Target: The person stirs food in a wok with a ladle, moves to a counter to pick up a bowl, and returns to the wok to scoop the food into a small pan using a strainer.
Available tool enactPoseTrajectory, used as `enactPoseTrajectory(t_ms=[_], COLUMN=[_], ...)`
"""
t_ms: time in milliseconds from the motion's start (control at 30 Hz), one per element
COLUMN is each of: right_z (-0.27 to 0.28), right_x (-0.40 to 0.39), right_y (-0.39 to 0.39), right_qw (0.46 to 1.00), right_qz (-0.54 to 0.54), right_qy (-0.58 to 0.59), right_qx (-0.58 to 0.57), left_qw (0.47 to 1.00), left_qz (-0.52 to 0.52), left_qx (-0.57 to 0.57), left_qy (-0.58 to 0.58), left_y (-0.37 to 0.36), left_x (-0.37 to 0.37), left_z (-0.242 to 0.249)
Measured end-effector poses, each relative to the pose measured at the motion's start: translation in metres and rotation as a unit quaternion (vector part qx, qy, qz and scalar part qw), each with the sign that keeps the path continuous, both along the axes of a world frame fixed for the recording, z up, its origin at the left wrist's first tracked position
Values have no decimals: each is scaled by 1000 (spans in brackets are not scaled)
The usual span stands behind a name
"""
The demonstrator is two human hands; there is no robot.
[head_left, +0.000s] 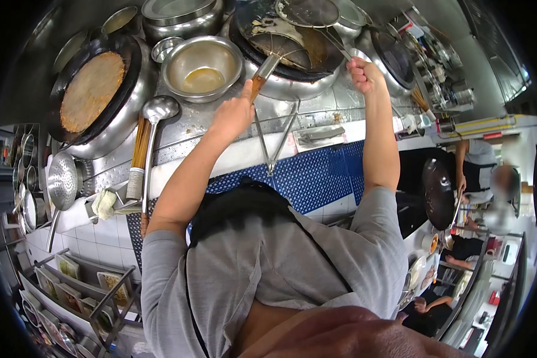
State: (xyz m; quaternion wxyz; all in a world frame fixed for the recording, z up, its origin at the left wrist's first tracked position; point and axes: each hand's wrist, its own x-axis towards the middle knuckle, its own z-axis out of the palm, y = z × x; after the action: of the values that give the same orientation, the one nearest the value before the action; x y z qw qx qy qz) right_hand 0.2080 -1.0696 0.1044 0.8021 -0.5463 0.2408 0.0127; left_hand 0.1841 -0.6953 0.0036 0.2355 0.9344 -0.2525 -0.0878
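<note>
My left hand is closed around the wooden handle of a round strainer, whose metal neck splits into wires. Its head rests low in a dark wok that holds brownish oil, with pale foam or bits at the far left. In my right hand is the thin metal handle of a fine mesh skimmer, held above the far part of the wok. A steel bowl with a little yellowish liquid stands just left of the wok.
On the left burner, a second wok holds a large flat browned layer of food. A ladle, a bamboo brush and a perforated skimmer lie nearby. Another person works at right beside a dark wok.
</note>
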Motion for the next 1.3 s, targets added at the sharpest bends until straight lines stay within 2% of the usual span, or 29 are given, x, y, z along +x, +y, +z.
enactPoseTrajectory(t_ms=[100,167,267,333,367,400,467,500,533,600,633,667,733,767,800,900,933,1000,1067,1167,1267,1300], right_z=[19,29,35,10,-4,-15,-47,-68,-64,-22,-16,-13,16,-20,-15,10,11,14,-13,-3,3,-1], right_x=[32,73,155,235,269,303,375,386,372,313,305,284,191,196,168,41,7,-45,-72,-108,-117,-118], right_y=[25,47,97,103,109,114,109,107,117,143,135,123,126,83,66,59,56,55,23,33,41,43], right_qw=[997,984,927,813,671,498,441,415,478,591,573,603,652,650,699,829,866,792,815,843,831,815], right_qz=[14,20,25,42,41,33,95,129,110,63,43,10,-56,-118,-96,-35,-15,-24,-17,-2,35,34], right_qy=[-27,-52,-95,-134,-165,-190,-166,-146,-157,-161,-167,-201,-263,-209,-172,-70,-37,-47,-88,-18,40,24], right_qx=[-72,-168,-362,-564,-722,-845,-877,-889,-857,-788,-801,-772,-709,-721,-688,-554,-498,-608,-572,-537,-554,-578], left_qw=[1000,1000,999,998,998,998,998,998,998,999,999,999,1000,999,999,983,982,975,966,963,956,952], left_qz=[6,8,26,29,31,33,42,43,40,43,38,32,19,4,-9,-44,-33,-7,-33,-66,-92,-98], left_qx=[1,5,-33,-43,-45,-48,-40,-41,-42,-30,-21,-12,-1,12,24,58,83,131,160,181,182,182], left_qy=[3,6,-9,-31,-26,-22,-34,-35,-36,-7,-7,-10,-23,-30,-40,-167,-169,-178,-199,-187,-211,-227], left_y=[0,0,-1,0,0,-1,0,1,3,4,7,10,19,23,26,35,35,36,40,52,67,70], left_x=[0,-1,-2,-5,-6,-5,-3,-3,-3,0,4,9,15,21,30,62,63,67,76,100,126,131], left_z=[-1,-2,-11,-14,-12,-11,-9,-11,-12,-8,0,7,13,16,16,-2,5,33,43,59,81,87])
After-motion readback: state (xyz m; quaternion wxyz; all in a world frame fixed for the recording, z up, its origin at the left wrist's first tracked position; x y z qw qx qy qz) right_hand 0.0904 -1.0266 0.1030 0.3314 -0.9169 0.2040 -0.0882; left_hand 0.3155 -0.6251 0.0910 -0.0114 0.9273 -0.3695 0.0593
